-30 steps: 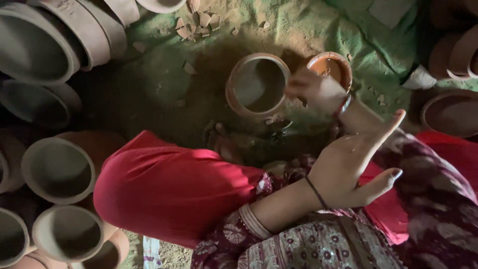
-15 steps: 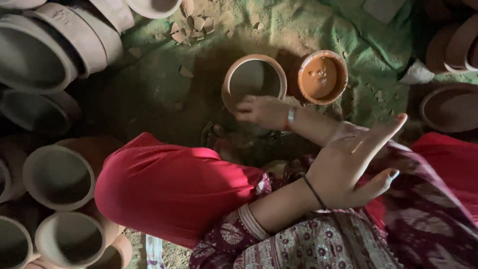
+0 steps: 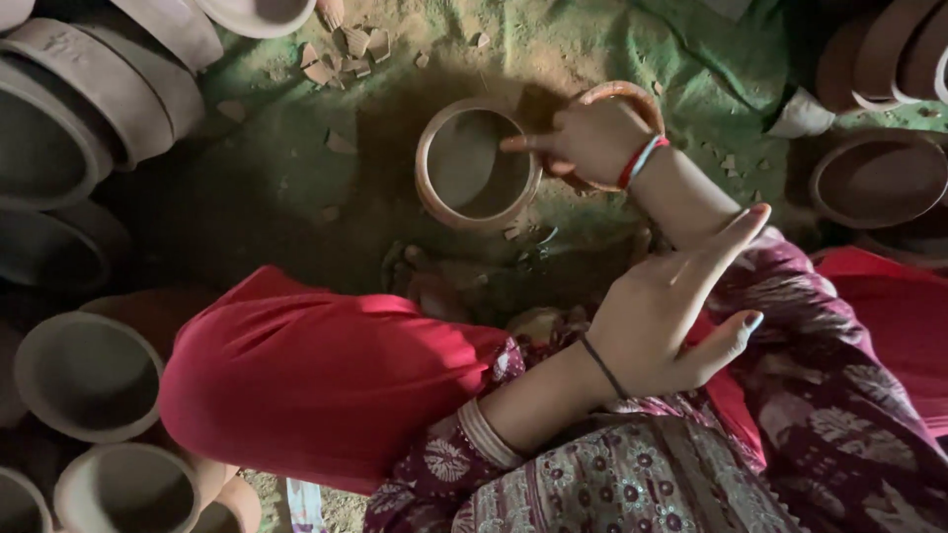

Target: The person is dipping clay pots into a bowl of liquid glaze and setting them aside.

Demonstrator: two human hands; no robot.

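fingers [image 3: 521, 144] of the right hand [image 3: 592, 138] stretch out over the rim of the pale clay pot [image 3: 478, 164], the forefinger laid on its edge while the others curl loosely; they pinch nothing that shows. this pot stands mouth up on the green cloth [image 3: 296, 168], and the places below are given from it. just right of it, half hidden under the hand, sits a small reddish bowl [image 3: 632, 94]. below and to the right, the left hand [image 3: 671, 316] hangs open, fingers spread, holding nothing, above the patterned sleeve. far left of the pot lie stacks of grey pots [image 3: 89, 375], looking unfinished. judging by this, the pale pot is only being touched at the rim, with many pots yet unworked
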